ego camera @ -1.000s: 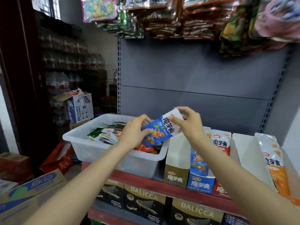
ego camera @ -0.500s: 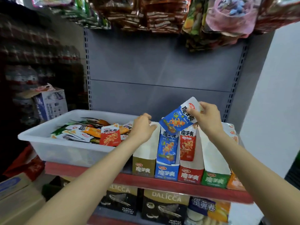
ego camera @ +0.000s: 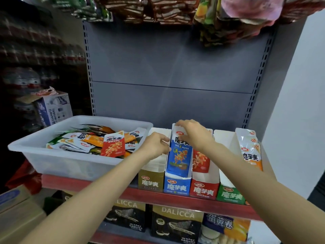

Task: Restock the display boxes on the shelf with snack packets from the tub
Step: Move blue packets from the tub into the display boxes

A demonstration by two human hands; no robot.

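A clear plastic tub (ego camera: 52, 161) on the red shelf holds several snack packets (ego camera: 112, 146). To its right stand display boxes in a row: gold (ego camera: 151, 182), blue (ego camera: 176, 186), red (ego camera: 204, 190) and green (ego camera: 230, 195). A blue packet (ego camera: 179, 155) stands upright in the blue box. My right hand (ego camera: 193, 134) holds that packet by its top edge. My left hand (ego camera: 155, 144) grips the wall between the gold and blue boxes. Red packets (ego camera: 201, 161) sit in the red box.
An orange packet stack (ego camera: 251, 152) leans at the far right. Hanging snack bags (ego camera: 175, 9) crowd the top above the grey back panel. Dalicca wafer cartons (ego camera: 175, 222) fill the lower shelf. A cardboard box (ego camera: 52, 108) stands behind the tub at left.
My right hand lowered the blue packet from above the boxes down into the blue box. My left hand shifted right along the gold box's wall to the blue box.
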